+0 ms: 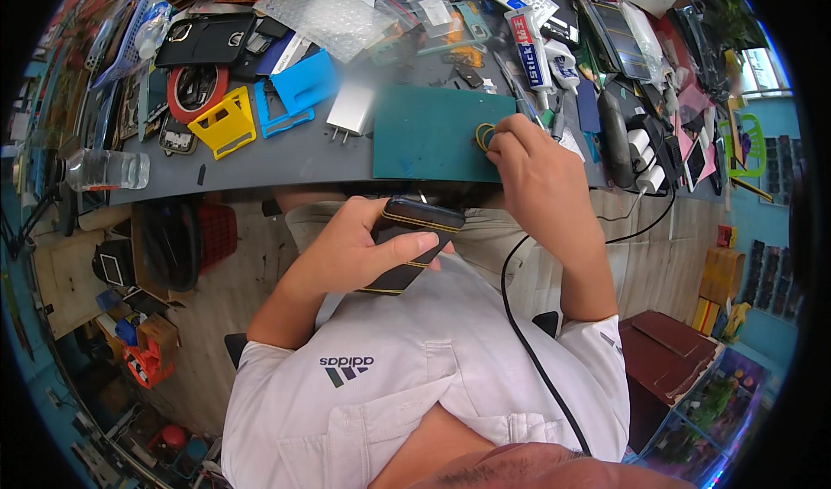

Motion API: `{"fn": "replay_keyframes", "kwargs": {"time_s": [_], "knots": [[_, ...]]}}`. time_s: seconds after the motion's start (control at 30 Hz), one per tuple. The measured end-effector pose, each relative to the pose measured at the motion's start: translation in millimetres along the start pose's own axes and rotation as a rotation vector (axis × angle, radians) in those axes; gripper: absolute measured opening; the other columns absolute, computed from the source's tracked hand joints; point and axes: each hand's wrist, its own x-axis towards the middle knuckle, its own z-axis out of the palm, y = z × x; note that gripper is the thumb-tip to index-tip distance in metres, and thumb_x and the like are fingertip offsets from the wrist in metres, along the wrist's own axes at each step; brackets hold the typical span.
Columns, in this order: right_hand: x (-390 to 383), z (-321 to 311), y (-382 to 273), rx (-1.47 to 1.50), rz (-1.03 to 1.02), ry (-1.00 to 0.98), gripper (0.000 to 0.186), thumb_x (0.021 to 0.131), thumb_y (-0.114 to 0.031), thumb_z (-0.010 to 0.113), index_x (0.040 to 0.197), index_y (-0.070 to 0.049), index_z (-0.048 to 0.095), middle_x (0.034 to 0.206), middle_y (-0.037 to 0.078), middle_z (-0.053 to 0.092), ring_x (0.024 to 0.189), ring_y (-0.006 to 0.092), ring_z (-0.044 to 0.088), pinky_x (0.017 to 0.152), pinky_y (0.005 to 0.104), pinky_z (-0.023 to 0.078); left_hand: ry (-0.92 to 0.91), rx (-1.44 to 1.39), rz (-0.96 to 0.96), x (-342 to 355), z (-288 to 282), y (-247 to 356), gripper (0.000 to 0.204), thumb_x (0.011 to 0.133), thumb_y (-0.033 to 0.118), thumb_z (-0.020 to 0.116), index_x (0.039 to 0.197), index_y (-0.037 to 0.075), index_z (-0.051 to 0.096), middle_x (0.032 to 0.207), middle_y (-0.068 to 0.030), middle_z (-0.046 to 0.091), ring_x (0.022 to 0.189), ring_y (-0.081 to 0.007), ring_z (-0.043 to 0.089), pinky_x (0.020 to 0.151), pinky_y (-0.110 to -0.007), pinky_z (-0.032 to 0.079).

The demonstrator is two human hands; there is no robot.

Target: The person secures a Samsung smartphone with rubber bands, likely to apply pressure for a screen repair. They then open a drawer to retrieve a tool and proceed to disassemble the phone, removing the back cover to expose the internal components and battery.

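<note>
My left hand (359, 251) is wrapped around a dark smartphone (400, 233), held tilted in front of the desk's near edge. Yellow rubber bands run across the phone near its upper end and again lower down; my thumb lies over its face. Over the right side of a green work mat (433, 134), my right hand (538, 162) has its fingers closed on a few loose yellow rubber bands (483, 138). Its fingertips are partly hidden behind the hand. A white power adapter (351, 110) lies just left of the mat.
Beyond the mat stand a glue tube (530, 52) and slim tools. To the left are a blue phone stand (299, 91), a yellow stand (225, 124), a red tape roll (197, 91) and a clear bottle (108, 170). A black cable (512, 307) hangs past my right arm.
</note>
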Motion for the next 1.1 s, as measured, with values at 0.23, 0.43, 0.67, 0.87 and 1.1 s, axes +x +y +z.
{"fn": "replay_keyframes", "kwargs": {"time_s": [0.23, 0.43, 0.67, 0.87, 1.1], "knots": [[5.4, -0.5, 10.1, 0.328, 0.117, 0.065, 0.009, 0.097, -0.004, 0.067, 0.104, -0.002, 0.062, 0.103, 0.01, 0.064, 0.083, 0.03, 0.068, 0.067, 0.0375, 0.054, 0.049, -0.149, 0.022, 0.0, -2.4, -0.4, 0.03, 0.102, 0.012, 0.069, 0.126, -0.006, 0.066, 0.106, -0.0152, 0.077, 0.09, -0.0189, 0.076, 0.08, -0.033, 0.063], [8.0, -1.9, 12.8, 0.942, 0.351, 0.095, 0.005, 0.103, -0.005, 0.064, 0.104, -0.001, 0.061, 0.091, 0.005, 0.068, 0.072, 0.0138, 0.06, 0.064, 0.0283, 0.048, 0.109, -0.268, 0.067, 7.5, -4.4, 1.5, 0.03, 0.101, 0.009, 0.068, 0.128, -0.006, 0.065, 0.108, -0.018, 0.077, 0.09, -0.0236, 0.077, 0.081, -0.037, 0.065], [-21.9, -2.9, -13.8, 1.387, 0.239, -0.117, 0.009, 0.104, -0.004, 0.063, 0.109, 0.002, 0.058, 0.091, 0.007, 0.074, 0.068, 0.0109, 0.061, 0.063, 0.0254, 0.05, 0.157, -0.355, 0.166, 16.0, 0.0, 0.1, 0.035, 0.095, 0.004, 0.076, 0.128, -0.005, 0.066, 0.115, -0.0175, 0.077, 0.095, -0.0226, 0.077, 0.086, -0.036, 0.064], [-16.1, 8.8, -42.0, 0.823, -0.046, 0.195, 0.017, 0.098, 0.001, 0.071, 0.109, 0.002, 0.059, 0.086, 0.013, 0.073, 0.065, 0.0273, 0.072, 0.057, 0.0345, 0.055, 0.246, 0.073, 0.373, 13.1, 11.7, -7.5, 0.048, 0.085, -0.003, 0.086, 0.129, -0.003, 0.066, 0.115, -0.012, 0.078, 0.1, -0.0151, 0.075, 0.092, -0.032, 0.061], [-15.0, 16.5, -54.0, 0.639, -0.088, 0.285, 0.024, 0.091, 0.004, 0.075, 0.109, 0.001, 0.059, 0.085, 0.011, 0.071, 0.064, 0.0269, 0.07, 0.055, 0.0355, 0.054, 0.39, 0.216, 0.536, 11.7, 16.3, -12.9, 0.042, 0.086, -0.006, 0.083, 0.126, -0.005, 0.067, 0.111, -0.0131, 0.078, 0.103, -0.0172, 0.074, 0.094, -0.033, 0.061]]}}
